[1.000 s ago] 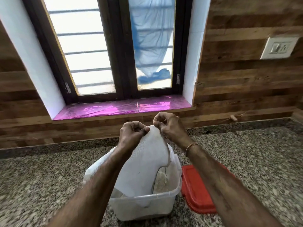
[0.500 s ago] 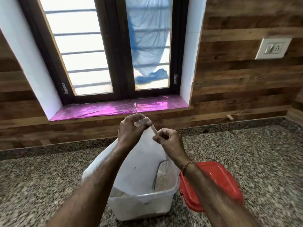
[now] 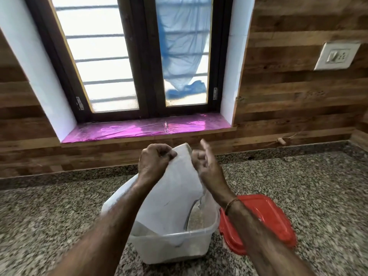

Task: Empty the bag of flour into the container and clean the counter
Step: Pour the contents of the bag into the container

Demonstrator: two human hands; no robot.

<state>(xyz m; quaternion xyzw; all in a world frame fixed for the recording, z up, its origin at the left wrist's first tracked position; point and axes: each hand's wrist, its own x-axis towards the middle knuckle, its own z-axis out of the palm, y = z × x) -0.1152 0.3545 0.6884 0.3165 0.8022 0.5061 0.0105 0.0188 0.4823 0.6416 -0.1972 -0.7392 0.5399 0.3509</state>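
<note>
A white flour bag [image 3: 175,192] hangs upside down with its mouth inside a clear plastic container [image 3: 175,250] on the granite counter [image 3: 49,216]. My left hand [image 3: 154,162] pinches the bag's upper corner and holds it up. My right hand [image 3: 207,166] is blurred beside the bag's right edge, with the fingers loosely spread; it touches the bag but does not grip it. Pale flour [image 3: 199,218] lies in the container's right part. The bag hides the rest of the inside.
A red lid [image 3: 274,220] lies flat on the counter right of the container, partly under my right forearm. A wooden wall and a window with a pink-lined sill [image 3: 147,128] stand behind. A switch plate [image 3: 336,56] is on the right wall.
My right hand let go of the bag's top, dropped beside it, then rose again with the fingers spread. The left hand kept hold of the corner. The bag looks flatter.
</note>
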